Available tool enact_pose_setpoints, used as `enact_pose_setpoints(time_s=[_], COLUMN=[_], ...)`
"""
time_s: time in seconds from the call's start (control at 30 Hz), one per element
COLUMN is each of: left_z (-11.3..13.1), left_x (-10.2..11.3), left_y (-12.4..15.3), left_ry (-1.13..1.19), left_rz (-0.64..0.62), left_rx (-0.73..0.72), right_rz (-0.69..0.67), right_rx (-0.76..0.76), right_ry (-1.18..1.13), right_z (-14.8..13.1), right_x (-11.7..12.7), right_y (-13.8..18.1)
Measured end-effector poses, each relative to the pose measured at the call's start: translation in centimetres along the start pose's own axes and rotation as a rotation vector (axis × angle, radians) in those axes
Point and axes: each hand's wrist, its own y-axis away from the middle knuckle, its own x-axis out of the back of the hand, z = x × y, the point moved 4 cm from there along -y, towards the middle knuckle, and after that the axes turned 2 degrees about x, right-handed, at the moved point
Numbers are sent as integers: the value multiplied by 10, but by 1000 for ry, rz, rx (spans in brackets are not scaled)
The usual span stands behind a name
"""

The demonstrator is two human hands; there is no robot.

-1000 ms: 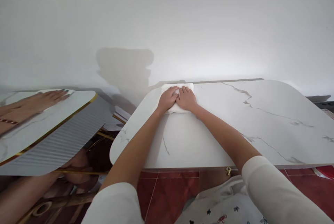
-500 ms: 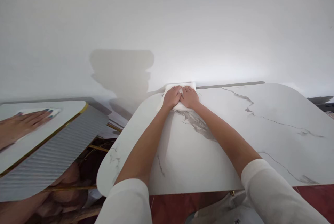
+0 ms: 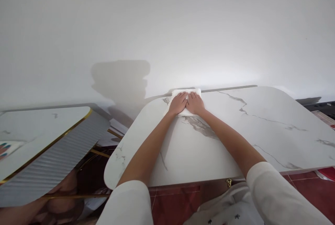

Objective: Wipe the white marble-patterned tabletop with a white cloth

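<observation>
A folded white cloth lies at the far edge of a white marble-patterned tabletop, close to the wall. My left hand presses flat on the cloth's left part, fingers stretched forward. Beside it, my right hand lies flat on the right part. The two hands touch near the thumbs. Under my palms, part of the cloth is hidden.
A plain wall stands behind the tabletop. To the left is another marble-patterned top with gold trim and a ribbed grey side. Another person's fingers rest on a cloth there. Red tiled floor shows below.
My hands and the cloth have shifted a little to the right along the far edge. The other person's hand has moved left, mostly out of view. The camera view has shifted slightly.
</observation>
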Motion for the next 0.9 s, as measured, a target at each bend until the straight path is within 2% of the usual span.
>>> enact_pose_setpoints(time_s=[0.3,0.5,0.63,0.8,0.9], left_z=[23,45,62,74,78], left_x=[9,23,36,52,58], left_y=[41,91,129,170,186], left_ry=[-18,-19,-29,-56,-77], left_rz=[-13,40,33,0,-30], left_rx=[-41,-166,-224,-109,-51], right_rz=[-22,-27,-10,-7,18], right_rx=[11,7,-6,35,61], right_ry=[15,1,7,-11,-41], right_z=[-17,-40,-58,-82,-91], right_x=[12,20,25,29,31], right_y=[48,96,127,162,174])
